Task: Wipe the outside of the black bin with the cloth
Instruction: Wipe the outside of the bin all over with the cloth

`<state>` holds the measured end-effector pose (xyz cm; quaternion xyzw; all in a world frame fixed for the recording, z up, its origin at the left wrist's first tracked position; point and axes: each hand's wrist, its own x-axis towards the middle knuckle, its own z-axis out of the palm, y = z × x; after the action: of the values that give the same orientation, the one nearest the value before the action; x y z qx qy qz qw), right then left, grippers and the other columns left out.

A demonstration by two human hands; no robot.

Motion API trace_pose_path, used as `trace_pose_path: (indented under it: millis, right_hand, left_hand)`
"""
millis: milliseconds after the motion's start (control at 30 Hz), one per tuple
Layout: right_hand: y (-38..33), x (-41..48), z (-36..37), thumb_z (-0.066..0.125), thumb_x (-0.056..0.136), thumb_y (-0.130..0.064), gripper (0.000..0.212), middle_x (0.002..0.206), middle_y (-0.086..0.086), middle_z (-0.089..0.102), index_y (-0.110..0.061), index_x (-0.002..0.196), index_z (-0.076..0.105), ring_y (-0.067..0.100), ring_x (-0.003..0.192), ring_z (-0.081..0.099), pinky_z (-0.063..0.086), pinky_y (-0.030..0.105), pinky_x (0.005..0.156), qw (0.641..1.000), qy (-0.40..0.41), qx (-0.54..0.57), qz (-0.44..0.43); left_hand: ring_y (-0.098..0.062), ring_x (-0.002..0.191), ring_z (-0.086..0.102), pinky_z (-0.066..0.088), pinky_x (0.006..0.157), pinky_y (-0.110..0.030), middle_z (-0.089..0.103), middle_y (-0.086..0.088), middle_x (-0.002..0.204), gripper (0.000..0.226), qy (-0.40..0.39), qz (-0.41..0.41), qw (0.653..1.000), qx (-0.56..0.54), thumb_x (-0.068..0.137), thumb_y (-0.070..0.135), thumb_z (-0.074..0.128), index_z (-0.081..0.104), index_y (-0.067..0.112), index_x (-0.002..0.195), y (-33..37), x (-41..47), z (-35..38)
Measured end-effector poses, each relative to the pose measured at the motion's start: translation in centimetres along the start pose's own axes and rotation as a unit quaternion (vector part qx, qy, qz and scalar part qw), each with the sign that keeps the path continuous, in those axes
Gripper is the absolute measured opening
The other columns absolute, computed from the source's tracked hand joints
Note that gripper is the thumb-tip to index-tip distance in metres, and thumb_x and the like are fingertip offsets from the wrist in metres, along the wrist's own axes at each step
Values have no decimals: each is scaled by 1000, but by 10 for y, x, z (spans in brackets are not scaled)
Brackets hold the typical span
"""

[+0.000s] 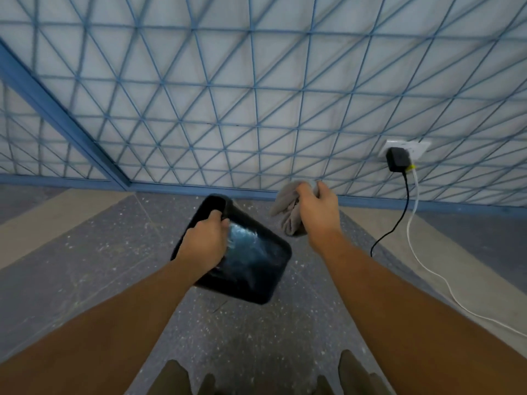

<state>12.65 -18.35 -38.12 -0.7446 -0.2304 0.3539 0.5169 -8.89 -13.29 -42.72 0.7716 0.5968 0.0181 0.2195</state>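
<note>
The black bin (251,269) is tilted over the speckled floor, its glossy side or base turned toward me and its open mouth toward the wall. My left hand (204,242) grips the bin's rim, thumb outside and fingers inside. My right hand (316,210) is up to the right of the bin, closed around a bunched grey cloth (286,212) that hangs below and behind the fingers. The cloth is apart from the bin and does not touch it.
A wall with a blue lattice pattern (256,95) rises just behind the bin. A black plug (397,160) sits in a wall socket at right, with a black cable (396,223) and a white cable (427,266) trailing across the floor. My feet (353,372) show at the bottom edge.
</note>
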Motion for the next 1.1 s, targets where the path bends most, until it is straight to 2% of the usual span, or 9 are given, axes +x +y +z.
trace_pose_path:
  millis: [233, 333, 400, 467, 567, 633, 733, 867, 1100]
  right_hand:
    - [-85, -30, -46, 56, 95, -26, 26, 74, 4, 51, -5, 81, 49, 19, 70, 50, 41, 38, 64, 992, 50, 1, -120]
    - [-122, -53, -60, 44, 95, -27, 18, 72, 3, 50, -18, 80, 42, 23, 70, 46, 38, 41, 65, 984, 25, 12, -176]
    - [-145, -69, -69, 44, 96, -23, 11, 81, 2, 53, -23, 86, 42, 21, 74, 46, 35, 40, 65, 967, 6, -65, -245]
    - [-166, -89, -78, 50, 98, -17, 5, 102, 3, 55, -18, 102, 46, 17, 84, 48, 37, 38, 71, 930, 5, -169, -325]
    - [-188, -113, -88, 57, 98, -11, 37, 130, 5, 54, -15, 133, 45, 21, 104, 57, 41, 29, 79, 888, 16, -200, -413]
    - [-199, -129, -94, 58, 100, -13, 46, 137, 6, 54, -15, 143, 43, 22, 112, 58, 47, 32, 89, 885, 21, -195, -422]
    - [-204, -148, -95, 62, 100, -15, 31, 124, 5, 51, -11, 130, 60, 22, 104, 58, 53, 39, 91, 867, 58, -213, -447]
    - [-189, -172, -85, 68, 95, -10, 25, 125, 7, 47, -12, 120, 70, 21, 105, 57, 54, 29, 91, 849, 64, -223, -475]
    - [-154, -177, -84, 68, 94, -9, 26, 113, 2, 53, -18, 118, 71, 21, 97, 59, 58, 40, 81, 857, 25, -233, -460]
  left_hand:
    - [-19, 69, 54, 35, 52, -19, 58, -1, 83, 28, 139, 32, 941, -306, 115, 30, 35, 53, 8, 121, 80, -38, -57]
    - [-8, 77, 54, 39, 61, -12, 58, 4, 87, 30, 213, 41, 904, -369, 115, 32, 37, 57, 10, 122, 113, -58, -96]
    - [-8, 85, 59, 48, 78, -22, 63, 4, 92, 27, 240, 34, 869, -431, 114, 36, 39, 58, 16, 114, 132, -72, -124]
    - [-14, 84, 64, 49, 78, -35, 67, 4, 88, 34, 256, 15, 832, -492, 112, 45, 43, 61, 19, 101, 150, -90, -152]
    - [-15, 62, 62, 51, 62, -38, 65, -2, 63, 55, 227, 0, 793, -566, 103, 63, 51, 65, 14, 81, 171, -120, -179]
    - [-27, 71, 68, 60, 70, -50, 73, -20, 78, 63, 195, 4, 780, -595, 97, 71, 55, 74, 11, 90, 178, -138, -188]
    - [-30, 90, 74, 60, 92, -61, 77, -20, 97, 64, 159, 20, 758, -633, 90, 80, 56, 79, 22, 107, 181, -157, -194]
    - [-23, 114, 75, 55, 107, -52, 80, -3, 119, 49, 74, -1, 719, -691, 105, 61, 49, 72, 25, 129, 179, -182, -194]
    - [-28, 106, 78, 58, 101, -54, 81, -10, 110, 46, 87, -84, 663, -739, 109, 51, 49, 74, 15, 123, 174, -202, -172]
